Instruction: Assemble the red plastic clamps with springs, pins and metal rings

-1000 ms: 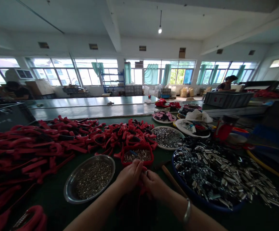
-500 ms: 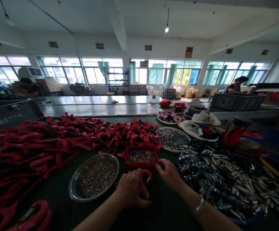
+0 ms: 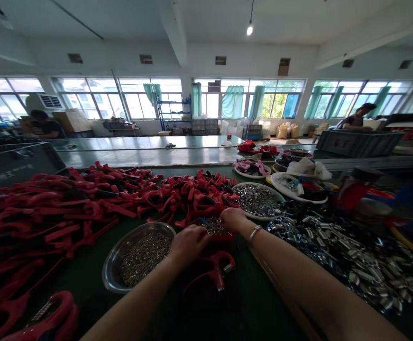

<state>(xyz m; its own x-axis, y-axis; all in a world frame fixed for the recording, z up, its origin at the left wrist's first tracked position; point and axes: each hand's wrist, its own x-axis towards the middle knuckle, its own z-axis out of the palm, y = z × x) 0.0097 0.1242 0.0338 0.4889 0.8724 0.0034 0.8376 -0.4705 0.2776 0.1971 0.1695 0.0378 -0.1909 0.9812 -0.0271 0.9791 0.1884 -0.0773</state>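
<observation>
My left hand [image 3: 188,241] rests with its fingers stretched forward, between the right rim of a round metal bowl [image 3: 111,272] of small metal bits and a small red tray [image 3: 227,236]. It holds nothing. My right hand [image 3: 232,219], a bracelet on its wrist, curls down over that red tray of little metal pins, with its fingertips hidden. A single red plastic handle [image 3: 215,271] with a metal end lies loose on the green table just below both hands.
A large heap of red handles [image 3: 67,208] fills the left and middle of the table. A white dish of metal parts [image 3: 256,199] and a basin of springs [image 3: 341,255] are at the right. Other workers sit far left [image 3: 44,124] and far right [image 3: 359,116].
The left hand has let go of the red handle, which now lies on the table. The right hand moved from beside the spring basin to over the red tray.
</observation>
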